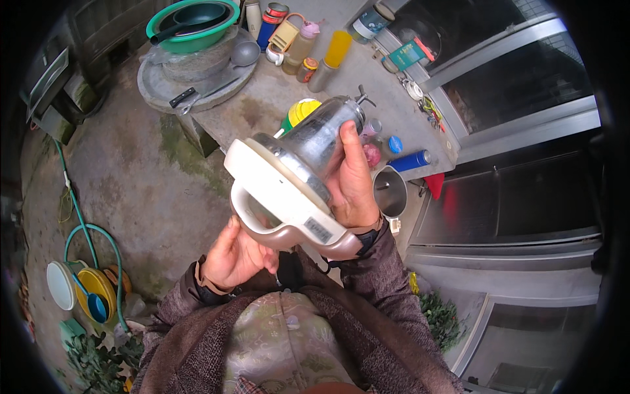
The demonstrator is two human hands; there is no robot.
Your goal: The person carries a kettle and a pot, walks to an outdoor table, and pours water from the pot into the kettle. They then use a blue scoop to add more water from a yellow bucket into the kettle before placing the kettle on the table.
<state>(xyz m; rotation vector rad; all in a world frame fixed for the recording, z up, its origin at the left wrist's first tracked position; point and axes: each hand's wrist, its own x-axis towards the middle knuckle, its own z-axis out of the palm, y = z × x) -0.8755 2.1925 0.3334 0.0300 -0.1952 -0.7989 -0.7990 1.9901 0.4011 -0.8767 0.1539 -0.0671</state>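
Note:
My right hand grips the metal body of a soymilk maker's head, its thumb laid along the steel cylinder. The head is tilted, with its small blade pointing up and away from me. Its white and pinkish-brown plastic top has a loop handle and a printed label. Close below that handle is my left hand, palm up with fingers loosely curled. The thumb tip is at the handle's edge; whether it touches I cannot tell. A steel jug stands beyond my right wrist.
A concrete ledge holds bottles, jars, a blue flask and a yellow-green container. On a round stone slab lie a kitchen knife and a green basin. Buckets and a green hose are at left.

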